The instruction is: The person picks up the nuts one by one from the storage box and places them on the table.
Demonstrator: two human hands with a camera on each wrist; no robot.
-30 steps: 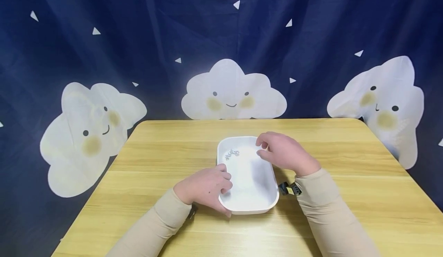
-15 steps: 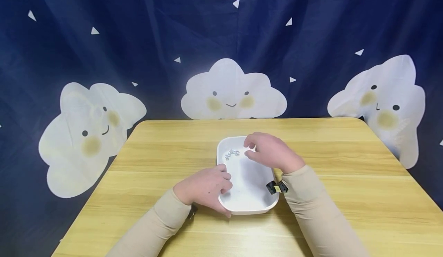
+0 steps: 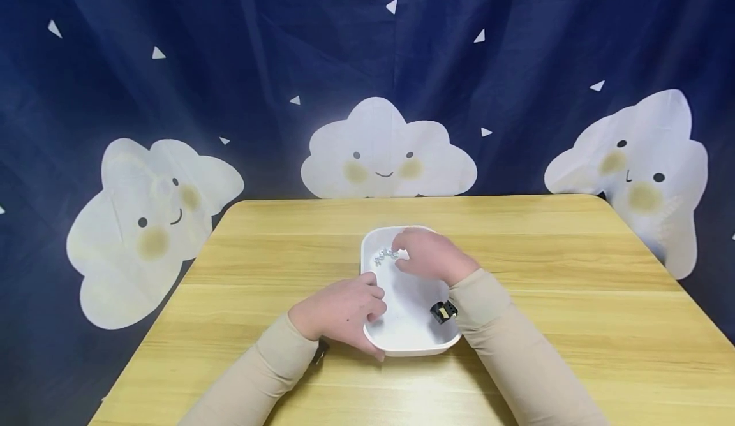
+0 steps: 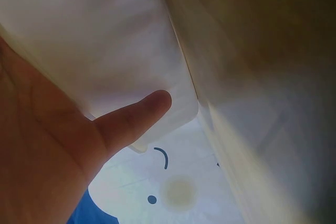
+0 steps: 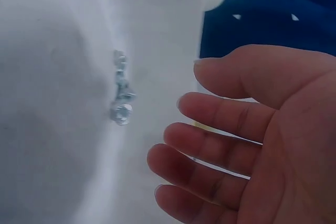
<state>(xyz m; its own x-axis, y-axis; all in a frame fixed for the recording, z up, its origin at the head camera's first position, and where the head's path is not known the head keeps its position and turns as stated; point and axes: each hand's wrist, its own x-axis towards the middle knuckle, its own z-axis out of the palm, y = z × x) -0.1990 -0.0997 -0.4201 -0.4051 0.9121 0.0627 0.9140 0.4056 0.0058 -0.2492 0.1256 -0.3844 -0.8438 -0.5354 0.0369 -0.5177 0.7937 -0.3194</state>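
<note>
A white rectangular tray (image 3: 410,330) with rounded corners stands on the table. My left hand (image 3: 344,308) grips its near-left side, fingers curled over the rim and thumb (image 4: 139,114) along the outer wall. At the tray's far-left end lie several small, shiny, silvery-clear pieces (image 3: 386,255), grouped along the foot of the wall in the right wrist view. Their exact kind is too small and blurred to make out. Over the far part of the tray hovers my right hand (image 3: 430,257), fingers loosely bent with nothing between them, fingertips just right of the pieces.
The wooden table (image 3: 275,254) extends around the tray on all sides. Behind its far edge hangs a dark blue curtain (image 3: 344,43) printed with white clouds. A small black device (image 3: 444,312) at my right cuff overlaps the tray's right side.
My right hand has moved left and slightly down, from the tray's far-right rim to beside the small pieces. The left hand, tray and pieces have stayed put.
</note>
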